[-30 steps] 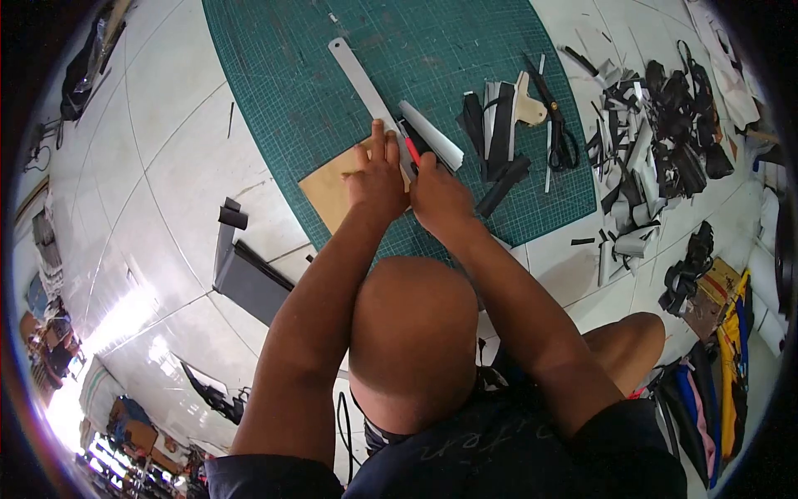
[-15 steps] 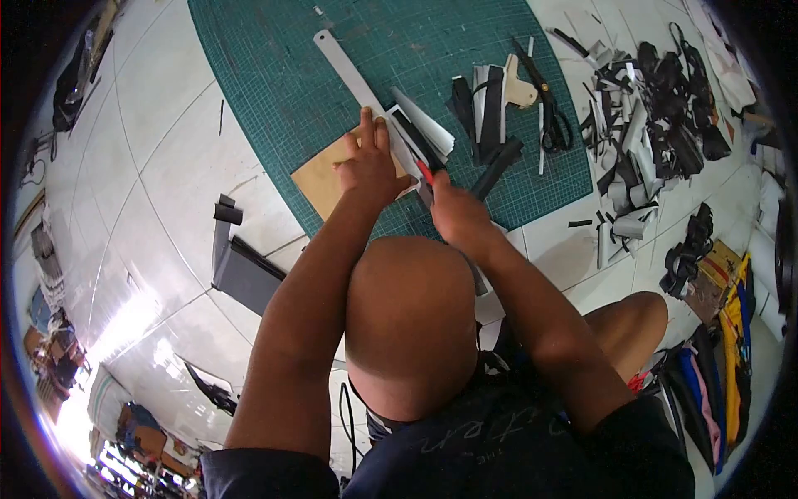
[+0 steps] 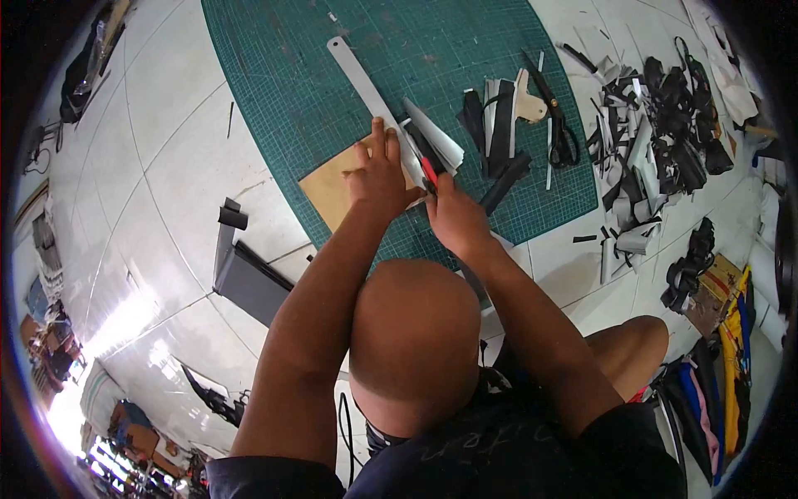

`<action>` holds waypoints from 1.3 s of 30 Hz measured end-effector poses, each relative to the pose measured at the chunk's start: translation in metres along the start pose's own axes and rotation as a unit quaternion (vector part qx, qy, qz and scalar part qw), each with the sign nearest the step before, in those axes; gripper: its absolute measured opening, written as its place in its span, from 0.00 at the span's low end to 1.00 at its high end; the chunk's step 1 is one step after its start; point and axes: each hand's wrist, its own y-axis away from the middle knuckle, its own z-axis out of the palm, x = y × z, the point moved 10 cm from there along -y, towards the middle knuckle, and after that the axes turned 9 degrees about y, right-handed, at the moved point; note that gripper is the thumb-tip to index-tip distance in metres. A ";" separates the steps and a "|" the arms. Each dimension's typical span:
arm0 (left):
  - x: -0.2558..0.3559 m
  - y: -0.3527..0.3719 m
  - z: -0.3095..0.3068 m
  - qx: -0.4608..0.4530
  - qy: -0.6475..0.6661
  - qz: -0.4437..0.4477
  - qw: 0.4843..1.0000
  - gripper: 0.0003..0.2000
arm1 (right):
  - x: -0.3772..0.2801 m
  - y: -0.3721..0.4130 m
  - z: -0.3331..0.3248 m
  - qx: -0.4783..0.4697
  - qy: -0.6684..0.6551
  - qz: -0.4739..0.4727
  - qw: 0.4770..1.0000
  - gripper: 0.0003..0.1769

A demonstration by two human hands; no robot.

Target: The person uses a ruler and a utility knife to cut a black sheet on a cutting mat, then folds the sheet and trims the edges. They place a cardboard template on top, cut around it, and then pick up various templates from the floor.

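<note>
The white tiled floor [image 3: 166, 125] carries a large green cutting mat [image 3: 316, 75], with the person seated at its near edge. Off the mat's right edge lies a heap of black and white offcuts [image 3: 665, 125], and off its near left corner a grey sheet [image 3: 249, 283] lies on the tiles. A brown card [image 3: 332, 187] lies at the mat's near edge, with a long metal ruler [image 3: 357, 75] running from it towards the far edge. Just right of the ruler are white and black strips [image 3: 499, 133], and scissors [image 3: 559, 125] lie near the right edge. The left hand [image 3: 378, 179] lies flat, fingers spread, pressing the ruler onto the card. The right hand [image 3: 455, 218], just beside it, is closed around a red-handled knife [image 3: 430, 175] whose tip meets the ruler's right side
</note>
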 end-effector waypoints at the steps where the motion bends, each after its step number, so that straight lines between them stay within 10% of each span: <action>1: 0.000 0.000 0.001 0.001 -0.007 0.001 1.000 0.60 | 0.008 0.004 0.006 -0.011 0.011 -0.001 1.000 0.15; 8: 0.001 -0.003 0.001 0.019 -0.018 0.010 1.000 0.59 | 0.065 0.018 -0.032 0.131 -0.046 0.046 0.989 0.17; 17: 0.002 -0.004 0.001 0.028 0.015 0.019 0.999 0.58 | -0.026 -0.015 -0.028 0.028 -0.008 -0.018 0.999 0.12; 32: 0.001 -0.004 0.001 0.008 0.000 0.006 1.000 0.59 | 0.000 0.004 -0.015 -0.094 0.039 0.013 0.995 0.12; 39: 0.001 -0.002 0.000 0.015 0.007 0.009 1.000 0.60 | -0.020 0.002 -0.032 0.000 0.018 -0.001 1.000 0.13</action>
